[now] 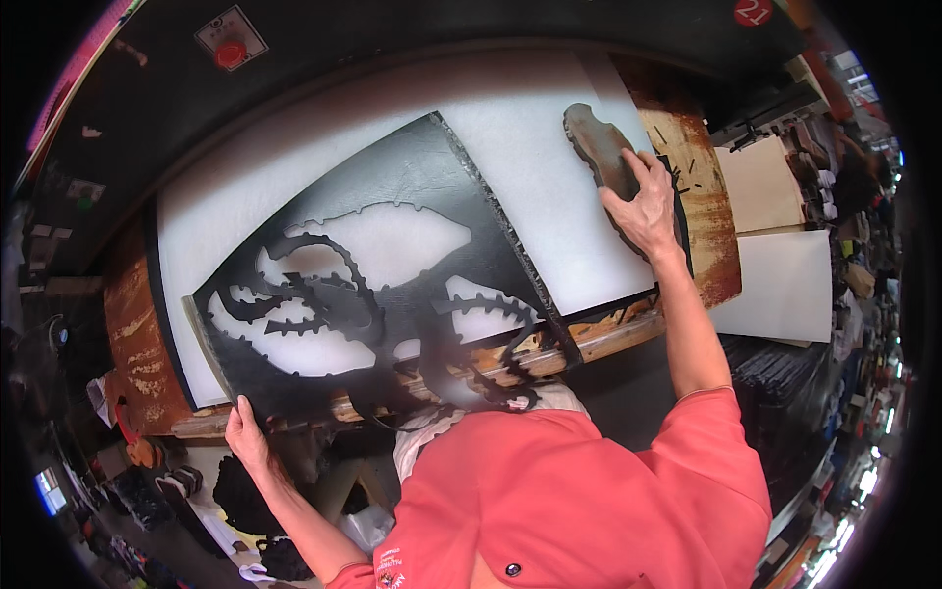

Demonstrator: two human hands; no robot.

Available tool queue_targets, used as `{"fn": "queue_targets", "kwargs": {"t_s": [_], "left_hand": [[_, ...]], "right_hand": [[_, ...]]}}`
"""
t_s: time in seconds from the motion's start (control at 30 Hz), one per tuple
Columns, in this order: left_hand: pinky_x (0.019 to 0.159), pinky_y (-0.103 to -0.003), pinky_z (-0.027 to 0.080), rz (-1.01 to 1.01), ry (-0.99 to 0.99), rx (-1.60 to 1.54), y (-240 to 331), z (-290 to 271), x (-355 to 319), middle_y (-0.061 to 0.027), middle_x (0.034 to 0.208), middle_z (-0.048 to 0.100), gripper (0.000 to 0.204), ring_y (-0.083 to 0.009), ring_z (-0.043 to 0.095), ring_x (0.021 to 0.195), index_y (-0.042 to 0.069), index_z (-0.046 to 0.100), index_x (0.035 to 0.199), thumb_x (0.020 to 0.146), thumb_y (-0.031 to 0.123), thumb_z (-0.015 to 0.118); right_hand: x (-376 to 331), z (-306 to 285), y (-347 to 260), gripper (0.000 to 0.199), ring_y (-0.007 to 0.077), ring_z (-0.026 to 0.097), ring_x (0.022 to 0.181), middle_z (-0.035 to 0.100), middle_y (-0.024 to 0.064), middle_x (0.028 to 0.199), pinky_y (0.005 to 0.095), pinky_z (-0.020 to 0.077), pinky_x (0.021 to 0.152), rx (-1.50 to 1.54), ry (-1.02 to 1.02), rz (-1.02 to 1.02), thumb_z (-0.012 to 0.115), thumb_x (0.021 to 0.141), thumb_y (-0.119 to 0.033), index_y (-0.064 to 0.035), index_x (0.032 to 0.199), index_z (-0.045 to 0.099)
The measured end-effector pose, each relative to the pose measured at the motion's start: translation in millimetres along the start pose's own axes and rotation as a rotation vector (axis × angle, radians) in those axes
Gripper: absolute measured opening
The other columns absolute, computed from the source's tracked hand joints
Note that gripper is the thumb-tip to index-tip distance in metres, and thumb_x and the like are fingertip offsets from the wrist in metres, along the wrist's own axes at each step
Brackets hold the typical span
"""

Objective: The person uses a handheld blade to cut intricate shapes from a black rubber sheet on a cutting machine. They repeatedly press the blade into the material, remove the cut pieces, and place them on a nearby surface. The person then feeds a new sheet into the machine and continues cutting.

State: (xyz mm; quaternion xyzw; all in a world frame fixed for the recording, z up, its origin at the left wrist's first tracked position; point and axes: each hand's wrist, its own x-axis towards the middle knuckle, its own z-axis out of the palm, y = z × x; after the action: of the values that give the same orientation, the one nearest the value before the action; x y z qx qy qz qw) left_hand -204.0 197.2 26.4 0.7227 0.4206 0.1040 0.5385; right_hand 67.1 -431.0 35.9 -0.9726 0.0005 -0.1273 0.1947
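Note:
A dark sheet (392, 177) with large sole-shaped cut-outs lies across a white cutting board (530, 108). Its near part droops over the front edge in thin, notched strips. At the sheet's lower left corner, my left hand (248, 439) pinches the edge between thumb and fingers. To the right of the sheet, my right hand (648, 204) grips a brownish, sole-shaped cutting die (599, 142) by its right side. The die rests on or just above the board; which one I cannot tell. My hand and wrist cover part of its near half.
Above the board runs a dark machine beam (392, 34) with a red button (231, 54). Worn wood (711, 206) with small black scraps shows at the right. Beyond it are pale sheets (775, 285) and a dark stack (770, 393). Black scraps (250, 501) lie below left.

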Motion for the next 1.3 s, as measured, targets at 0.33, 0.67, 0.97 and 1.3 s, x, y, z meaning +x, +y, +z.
{"fn": "queue_targets", "kwargs": {"t_s": [0.33,0.67,0.97,1.3], "left_hand": [[0.073,-0.023,0.043,0.213,-0.155,-0.054,35,17,86,0.0034,0.088,0.065,0.033,-0.005,0.051,0.08,0.005,0.068,0.1,0.115,0.032,0.059],[0.066,-0.028,0.054,0.275,-0.33,-0.077,53,62,145,-0.0049,0.092,0.071,0.042,-0.0131,0.064,0.069,-0.001,0.065,0.137,0.117,0.033,0.052],[0.06,-0.025,0.052,0.373,-0.79,-0.138,122,75,91,-0.0026,0.093,0.071,0.035,-0.0097,0.063,0.067,0.0,0.067,0.136,0.117,0.027,0.054],[0.079,-0.029,0.054,0.781,-0.96,0.064,195,94,-45,-0.0079,0.1,0.076,0.037,-0.0146,0.068,0.08,-0.002,0.067,0.14,0.118,0.024,0.051]], "right_hand": [[-89,41,-143,0.04,0.0389,0.066,0.09,0.068,0.0197,0.097,0.0465,0.0552,0.083,0.188,0.029,-0.097,0.084,0.085,-0.018,0.0045,0.116,0.072],[-170,11,-173,0.039,0.0114,0.059,0.086,0.069,0.0081,0.089,0.034,0.0517,0.078,0.734,-0.317,0.567,0.076,0.097,-0.034,0.0028,0.108,0.072],[-315,-54,-211,0.021,0.0103,0.064,0.08,0.074,-0.0013,0.092,0.0324,0.0522,0.074,1.059,-0.158,0.681,0.077,0.099,-0.02,0.001,0.096,0.075],[-437,-84,-229,0.023,0.0241,0.062,0.071,0.074,0.013,0.083,0.0361,0.0518,0.071,0.616,0.44,0.645,0.08,0.101,-0.026,-0.0026,0.099,0.077]]}}
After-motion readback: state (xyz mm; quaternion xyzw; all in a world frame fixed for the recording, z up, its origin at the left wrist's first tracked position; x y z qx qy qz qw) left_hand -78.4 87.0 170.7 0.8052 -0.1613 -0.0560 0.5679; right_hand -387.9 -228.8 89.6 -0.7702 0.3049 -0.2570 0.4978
